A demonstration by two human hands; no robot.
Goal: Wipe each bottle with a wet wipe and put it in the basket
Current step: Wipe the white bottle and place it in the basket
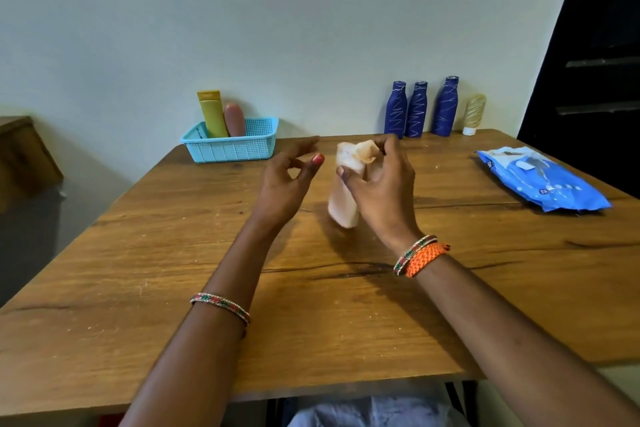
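Observation:
My right hand (381, 184) grips a crumpled whitish wet wipe (348, 184) above the middle of the table, and the wipe hangs down below the fingers. My left hand (289, 180) hovers just left of it with relaxed fingers, holding nothing. A light blue basket (232, 147) stands at the back left with a yellow tube (213, 114) and a pinkish bottle (235, 120) upright inside. Three dark blue bottles (415, 109) with scribbled white marks stand in a row at the back right, beside a beige tube (474, 113) on its white cap.
A blue pack of wet wipes (540, 180) lies flat at the right edge of the wooden table (173, 270). A wall runs behind the table, a dark door stands at the far right, and a brown box sits beyond the left edge.

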